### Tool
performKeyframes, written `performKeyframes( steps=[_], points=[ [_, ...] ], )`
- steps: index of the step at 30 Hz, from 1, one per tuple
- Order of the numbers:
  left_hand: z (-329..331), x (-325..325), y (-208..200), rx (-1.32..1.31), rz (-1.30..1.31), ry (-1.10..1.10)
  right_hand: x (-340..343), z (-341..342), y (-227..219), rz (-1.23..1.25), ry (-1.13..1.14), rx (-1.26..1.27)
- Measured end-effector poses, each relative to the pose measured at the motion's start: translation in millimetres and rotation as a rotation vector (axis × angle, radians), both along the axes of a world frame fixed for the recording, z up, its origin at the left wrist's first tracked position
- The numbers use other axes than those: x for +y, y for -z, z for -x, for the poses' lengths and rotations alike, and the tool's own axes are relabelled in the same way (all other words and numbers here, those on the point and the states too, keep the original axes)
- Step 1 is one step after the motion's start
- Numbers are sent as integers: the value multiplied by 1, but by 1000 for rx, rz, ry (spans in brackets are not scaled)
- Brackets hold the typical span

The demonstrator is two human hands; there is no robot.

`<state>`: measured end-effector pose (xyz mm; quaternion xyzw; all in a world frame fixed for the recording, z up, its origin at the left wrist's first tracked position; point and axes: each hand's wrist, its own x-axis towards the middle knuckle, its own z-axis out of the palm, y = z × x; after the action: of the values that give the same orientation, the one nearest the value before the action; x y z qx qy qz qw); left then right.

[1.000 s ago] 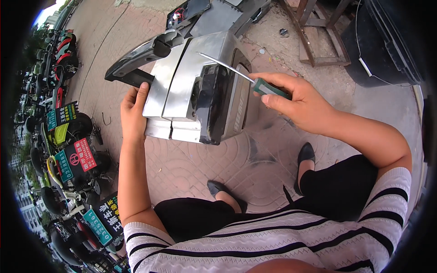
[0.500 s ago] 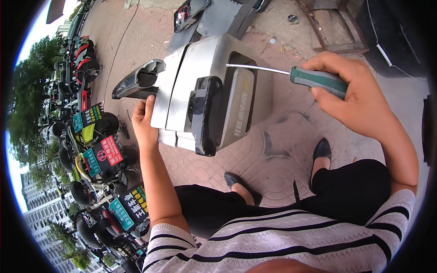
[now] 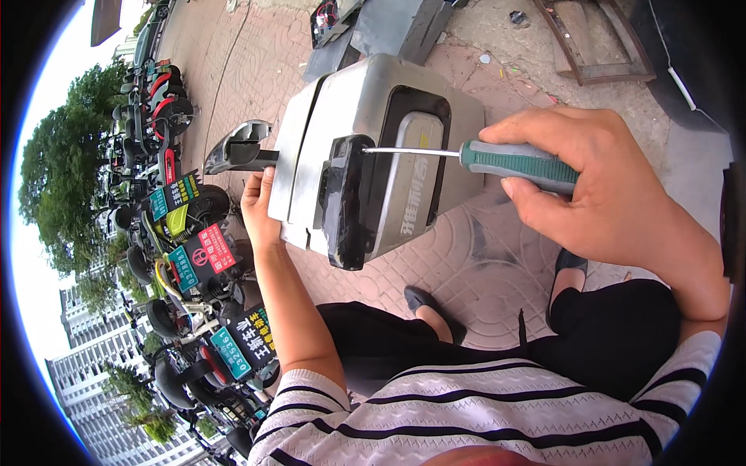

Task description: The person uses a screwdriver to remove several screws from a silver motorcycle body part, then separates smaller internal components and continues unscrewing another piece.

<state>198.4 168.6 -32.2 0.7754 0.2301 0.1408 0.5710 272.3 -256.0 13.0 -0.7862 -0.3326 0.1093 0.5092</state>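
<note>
A boxy silver-grey metal case (image 3: 334, 124) with a black bar-shaped piece (image 3: 350, 221) on its front is before me. My right hand (image 3: 583, 175) grips the green and grey handle of a screwdriver (image 3: 517, 163). Its thin shaft points left, and the tip meets the upper part of the black piece; whether it sits in a screw is too small to tell. Fingers of my left hand (image 3: 263, 206) close on the left edge of the case, by a dark curved bracket (image 3: 237, 151) that juts out leftward. The fingertips behind that edge are hidden.
Scooters (image 3: 202, 256) stand in a row along the left. Beyond the case lie dark grey panels (image 3: 388, 31). A brown wooden frame (image 3: 614, 74) rests at the upper right, near a large black object (image 3: 688, 70). Below are reddish paving and my shoes (image 3: 435, 311).
My right hand has brought the screwdriver left and down, so its tip has gone from near the case's upper front edge onto the black piece. My left hand keeps its hold.
</note>
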Motion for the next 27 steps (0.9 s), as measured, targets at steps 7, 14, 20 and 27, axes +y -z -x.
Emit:
performKeyframes(
  steps=[7,14,20,27],
  points=[
    [0,-6,-5,6,23,-2,1,1,0,-3,10,22],
    [-1,-3,-3,0,53,12,2,-1,-5,48,-12,163],
    [1,4,-1,35,25,26,2,-3,-9,64,-13,255],
    [1,-3,-4,16,-23,44,2,-6,-9,46,-4,412]
  ],
)
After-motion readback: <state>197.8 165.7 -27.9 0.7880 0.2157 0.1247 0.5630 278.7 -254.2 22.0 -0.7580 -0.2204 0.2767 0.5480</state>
